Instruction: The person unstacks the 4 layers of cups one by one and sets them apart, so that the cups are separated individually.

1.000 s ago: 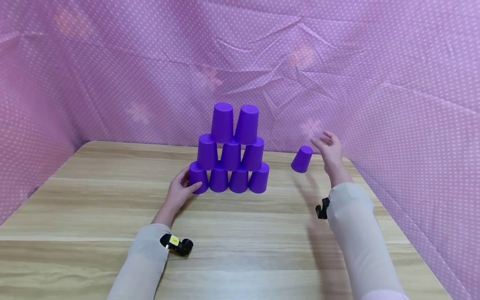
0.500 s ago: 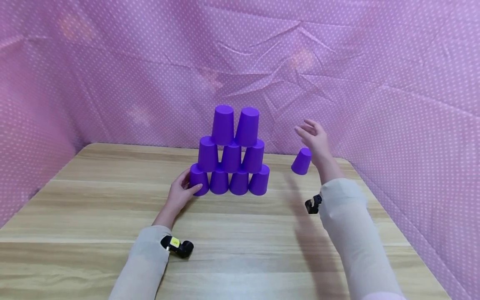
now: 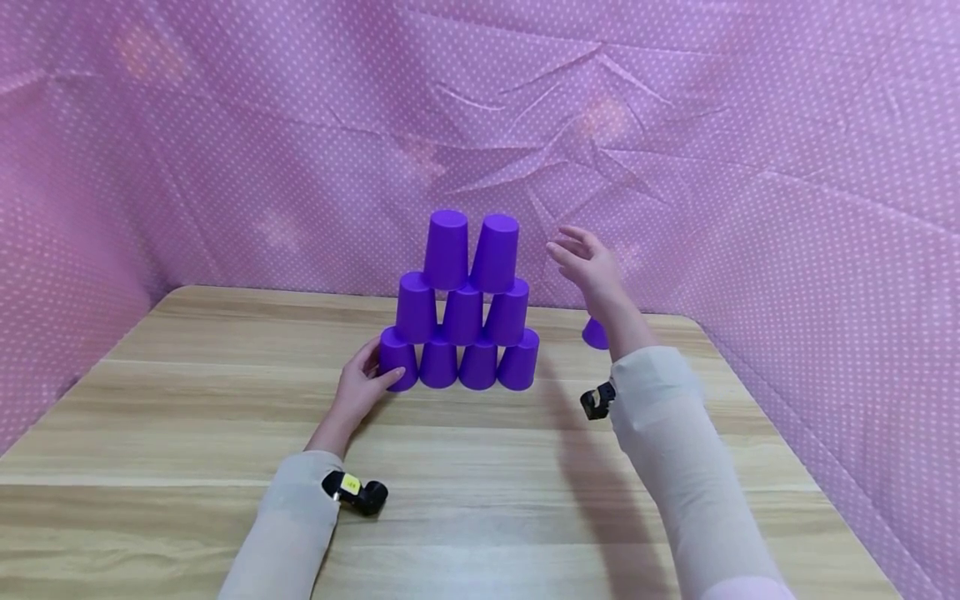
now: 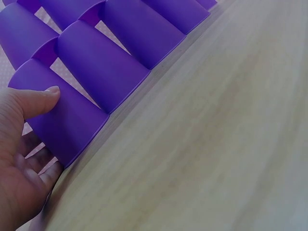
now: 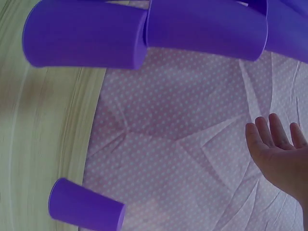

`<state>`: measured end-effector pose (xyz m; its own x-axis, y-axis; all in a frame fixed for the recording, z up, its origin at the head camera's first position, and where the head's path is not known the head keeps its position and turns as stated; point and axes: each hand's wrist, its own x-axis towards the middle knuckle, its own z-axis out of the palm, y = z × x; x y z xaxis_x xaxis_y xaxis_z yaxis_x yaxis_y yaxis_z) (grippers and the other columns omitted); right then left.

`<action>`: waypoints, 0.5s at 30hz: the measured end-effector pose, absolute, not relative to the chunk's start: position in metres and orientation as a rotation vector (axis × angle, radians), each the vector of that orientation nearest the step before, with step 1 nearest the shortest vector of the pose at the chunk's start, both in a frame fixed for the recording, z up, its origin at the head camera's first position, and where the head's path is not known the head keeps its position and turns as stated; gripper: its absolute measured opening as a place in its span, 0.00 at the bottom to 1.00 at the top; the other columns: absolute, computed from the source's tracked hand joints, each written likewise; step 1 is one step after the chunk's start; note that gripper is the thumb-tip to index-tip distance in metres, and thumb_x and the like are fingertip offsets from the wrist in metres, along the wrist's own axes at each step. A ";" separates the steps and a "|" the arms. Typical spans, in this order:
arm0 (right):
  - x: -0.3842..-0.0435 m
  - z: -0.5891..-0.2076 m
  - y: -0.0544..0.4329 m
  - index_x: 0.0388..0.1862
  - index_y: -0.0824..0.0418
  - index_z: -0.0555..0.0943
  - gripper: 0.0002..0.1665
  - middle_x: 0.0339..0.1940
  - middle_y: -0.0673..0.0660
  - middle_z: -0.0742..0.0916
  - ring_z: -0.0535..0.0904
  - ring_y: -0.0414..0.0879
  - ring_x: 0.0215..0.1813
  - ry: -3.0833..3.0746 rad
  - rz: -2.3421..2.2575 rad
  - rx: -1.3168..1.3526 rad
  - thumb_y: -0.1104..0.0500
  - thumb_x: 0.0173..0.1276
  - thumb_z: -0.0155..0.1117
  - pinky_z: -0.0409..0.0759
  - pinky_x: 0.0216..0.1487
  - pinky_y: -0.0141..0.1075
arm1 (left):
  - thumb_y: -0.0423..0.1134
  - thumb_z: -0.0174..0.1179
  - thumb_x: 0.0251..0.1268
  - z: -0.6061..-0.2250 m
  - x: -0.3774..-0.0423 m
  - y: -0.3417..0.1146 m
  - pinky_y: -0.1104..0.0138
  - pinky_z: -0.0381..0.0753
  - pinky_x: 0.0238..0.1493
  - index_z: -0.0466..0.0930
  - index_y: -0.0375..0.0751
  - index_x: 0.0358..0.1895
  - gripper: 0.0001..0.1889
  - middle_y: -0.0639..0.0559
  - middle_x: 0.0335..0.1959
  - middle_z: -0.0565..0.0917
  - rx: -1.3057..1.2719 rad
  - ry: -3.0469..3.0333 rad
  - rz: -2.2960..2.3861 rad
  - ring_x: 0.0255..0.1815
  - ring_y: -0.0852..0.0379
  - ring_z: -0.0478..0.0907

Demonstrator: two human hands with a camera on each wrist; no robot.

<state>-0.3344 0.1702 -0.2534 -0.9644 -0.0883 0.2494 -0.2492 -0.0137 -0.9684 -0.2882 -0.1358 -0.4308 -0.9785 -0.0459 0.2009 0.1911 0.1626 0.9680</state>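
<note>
The pyramid of purple cups (image 3: 461, 304) stands mid-tabletop (image 3: 480, 467), four, three and two high, with a lone cup (image 3: 595, 333) apart at its right. The left hand (image 3: 362, 382) cups the bottom-left cup (image 3: 397, 357), thumb on its wall, and should only steady it, not push. The right hand (image 3: 587, 262), its grip loose, fingers spread and empty, hovers beside the top row; a clean approach from above seems best, keeping clear of the cups' sides.
</note>
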 end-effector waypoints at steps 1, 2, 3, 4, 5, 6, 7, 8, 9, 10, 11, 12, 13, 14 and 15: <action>-0.335 -0.253 0.168 0.60 0.65 0.61 0.32 0.57 0.65 0.69 0.66 0.52 0.56 -2.136 2.114 0.367 0.62 0.58 0.59 0.65 0.56 0.40 | 0.30 0.60 0.51 -0.431 -0.288 -0.136 0.59 0.58 0.59 0.56 0.35 0.63 0.33 0.34 0.57 0.64 -0.143 -2.246 -1.917 0.58 0.44 0.60; -0.335 -0.253 0.166 0.60 0.64 0.61 0.32 0.57 0.64 0.69 0.66 0.52 0.56 -2.151 2.103 0.370 0.62 0.58 0.59 0.65 0.56 0.39 | 0.30 0.60 0.51 -0.431 -0.288 -0.136 0.59 0.59 0.59 0.57 0.36 0.62 0.33 0.34 0.57 0.64 -0.144 -2.243 -1.917 0.58 0.44 0.60; -0.335 -0.253 0.163 0.60 0.64 0.61 0.32 0.57 0.64 0.70 0.66 0.51 0.56 -2.165 2.094 0.369 0.61 0.57 0.60 0.66 0.55 0.39 | 0.30 0.60 0.51 -0.431 -0.288 -0.136 0.59 0.59 0.58 0.57 0.36 0.62 0.33 0.34 0.57 0.64 -0.145 -2.240 -1.918 0.58 0.44 0.60; -0.335 -0.253 0.161 0.60 0.63 0.62 0.32 0.56 0.63 0.70 0.67 0.51 0.55 -2.183 2.078 0.371 0.61 0.57 0.60 0.66 0.55 0.39 | 0.30 0.60 0.51 -0.431 -0.289 -0.136 0.59 0.59 0.58 0.57 0.36 0.62 0.33 0.35 0.57 0.64 -0.147 -2.234 -1.922 0.57 0.44 0.61; -0.335 -0.252 0.159 0.60 0.63 0.62 0.32 0.56 0.63 0.71 0.67 0.51 0.55 -2.199 2.064 0.381 0.61 0.57 0.60 0.66 0.55 0.39 | 0.29 0.60 0.51 -0.431 -0.289 -0.136 0.59 0.59 0.58 0.57 0.35 0.62 0.33 0.34 0.57 0.64 -0.151 -2.229 -1.924 0.57 0.44 0.61; -0.335 -0.252 0.156 0.60 0.63 0.62 0.32 0.56 0.63 0.71 0.67 0.51 0.55 -2.212 2.055 0.393 0.60 0.57 0.60 0.66 0.55 0.39 | 0.29 0.60 0.51 -0.431 -0.289 -0.136 0.59 0.59 0.58 0.58 0.36 0.62 0.33 0.35 0.57 0.64 -0.151 -2.226 -1.927 0.57 0.45 0.61; -0.335 -0.252 0.153 0.60 0.63 0.62 0.32 0.55 0.63 0.71 0.67 0.51 0.55 -2.227 2.046 0.404 0.60 0.57 0.60 0.66 0.55 0.39 | 0.29 0.60 0.51 -0.431 -0.289 -0.136 0.59 0.59 0.58 0.57 0.35 0.62 0.33 0.34 0.57 0.64 -0.153 -2.226 -1.926 0.57 0.44 0.61; -0.335 -0.251 0.150 0.60 0.63 0.62 0.32 0.55 0.63 0.72 0.67 0.51 0.55 -2.231 2.048 0.419 0.60 0.56 0.60 0.66 0.55 0.39 | 0.29 0.60 0.51 -0.431 -0.289 -0.136 0.59 0.59 0.58 0.57 0.35 0.62 0.33 0.34 0.57 0.64 -0.151 -2.225 -1.926 0.57 0.44 0.61; -0.335 -0.251 0.148 0.60 0.63 0.62 0.32 0.55 0.63 0.72 0.68 0.51 0.55 -2.236 2.048 0.435 0.60 0.56 0.60 0.66 0.55 0.39 | 0.29 0.60 0.51 -0.431 -0.289 -0.136 0.59 0.59 0.58 0.57 0.35 0.62 0.33 0.34 0.57 0.64 -0.149 -2.226 -1.925 0.57 0.44 0.61; -0.335 -0.251 0.145 0.60 0.64 0.62 0.32 0.54 0.63 0.72 0.68 0.51 0.54 -2.240 2.048 0.453 0.60 0.56 0.60 0.65 0.55 0.40 | 0.29 0.60 0.50 -0.431 -0.289 -0.136 0.59 0.59 0.58 0.57 0.35 0.62 0.33 0.34 0.57 0.64 -0.150 -2.224 -1.926 0.57 0.44 0.61; -0.335 -0.250 0.142 0.60 0.64 0.62 0.32 0.54 0.62 0.73 0.68 0.50 0.54 -2.245 2.045 0.467 0.60 0.56 0.60 0.65 0.56 0.40 | 0.29 0.60 0.50 -0.431 -0.289 -0.136 0.59 0.59 0.58 0.57 0.35 0.62 0.33 0.34 0.57 0.64 -0.148 -2.226 -1.926 0.57 0.44 0.60; -0.335 -0.250 0.139 0.60 0.64 0.63 0.32 0.53 0.62 0.73 0.68 0.50 0.54 -2.248 2.043 0.480 0.60 0.56 0.61 0.65 0.55 0.39 | 0.29 0.60 0.50 -0.431 -0.289 -0.136 0.59 0.59 0.58 0.58 0.35 0.62 0.33 0.34 0.57 0.64 -0.147 -2.225 -1.929 0.58 0.44 0.60; -0.335 -0.250 0.137 0.59 0.63 0.63 0.32 0.53 0.62 0.74 0.69 0.50 0.54 -2.255 2.033 0.490 0.60 0.55 0.61 0.65 0.55 0.39 | 0.29 0.60 0.51 -0.431 -0.289 -0.136 0.59 0.59 0.58 0.57 0.35 0.62 0.33 0.34 0.57 0.64 -0.149 -2.226 -1.930 0.58 0.44 0.60; -0.334 -0.249 0.134 0.59 0.63 0.64 0.32 0.52 0.62 0.74 0.69 0.50 0.53 -2.257 2.026 0.501 0.60 0.55 0.61 0.65 0.55 0.40 | 0.29 0.60 0.50 -0.431 -0.289 -0.136 0.59 0.59 0.58 0.58 0.35 0.62 0.33 0.34 0.57 0.64 -0.147 -2.225 -1.933 0.58 0.45 0.60; -0.334 -0.249 0.132 0.58 0.63 0.64 0.32 0.52 0.62 0.75 0.69 0.49 0.53 -2.265 2.013 0.505 0.60 0.54 0.62 0.65 0.55 0.40 | 0.29 0.60 0.51 -0.431 -0.289 -0.136 0.59 0.59 0.58 0.58 0.35 0.62 0.33 0.34 0.57 0.64 -0.149 -2.224 -1.936 0.58 0.45 0.60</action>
<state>-0.3343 0.1317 -0.2490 -0.9437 -0.1963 0.2663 -0.2875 0.0883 -0.9537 -0.2895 -0.1362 -0.4307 -0.9771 -0.0481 0.2074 0.1988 0.1423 0.9697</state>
